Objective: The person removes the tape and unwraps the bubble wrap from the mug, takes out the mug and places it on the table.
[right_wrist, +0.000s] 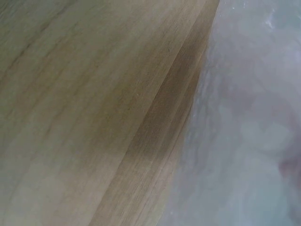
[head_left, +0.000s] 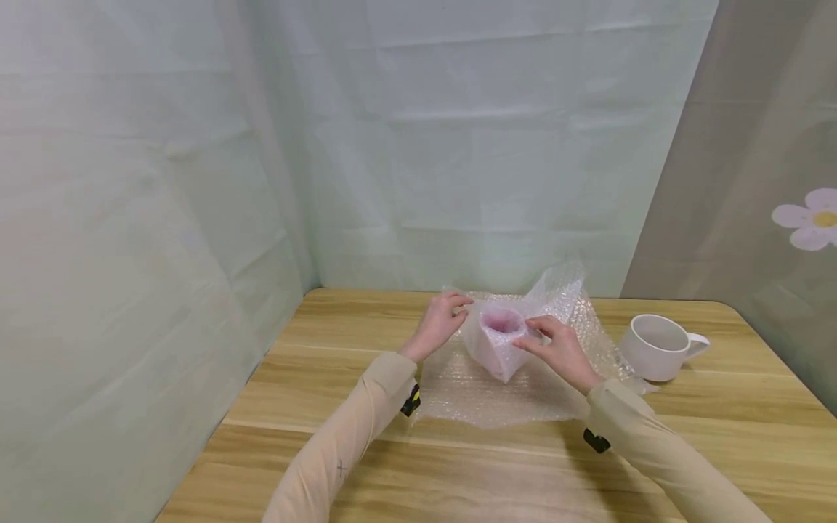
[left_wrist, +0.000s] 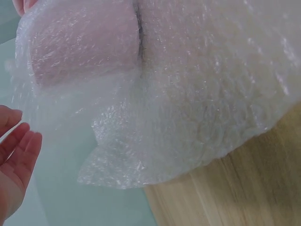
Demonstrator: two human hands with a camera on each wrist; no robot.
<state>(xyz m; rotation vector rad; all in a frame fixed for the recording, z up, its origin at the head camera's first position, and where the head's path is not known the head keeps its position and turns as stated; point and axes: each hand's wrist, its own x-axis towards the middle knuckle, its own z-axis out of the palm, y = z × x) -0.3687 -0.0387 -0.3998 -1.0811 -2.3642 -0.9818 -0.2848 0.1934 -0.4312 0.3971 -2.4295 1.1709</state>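
A pink cup point(head_left: 502, 320) stands wrapped in bubble wrap point(head_left: 472, 398), its round opening facing up. The wrap lies spread on the table beneath it, with a corner raised behind the cup. Beside the cup on the right, my right hand point(head_left: 561, 351) pinches the wrap near the rim between thumb and fingers. My left hand point(head_left: 443, 319) is on the other side, its fingers loosely bent at the edge of the wrap. In the left wrist view the left hand's fingers point(left_wrist: 21, 150) are slightly parted beside the clear sheet. Cloudy wrap covers the right side of the right wrist view.
A white mug point(head_left: 656, 349) stands to the right, handle pointing right, close to the wrap's right edge. The wooden table point(head_left: 340, 378) ends at a pale curtain point(head_left: 471, 181) behind. Another curtain hangs along the left side.
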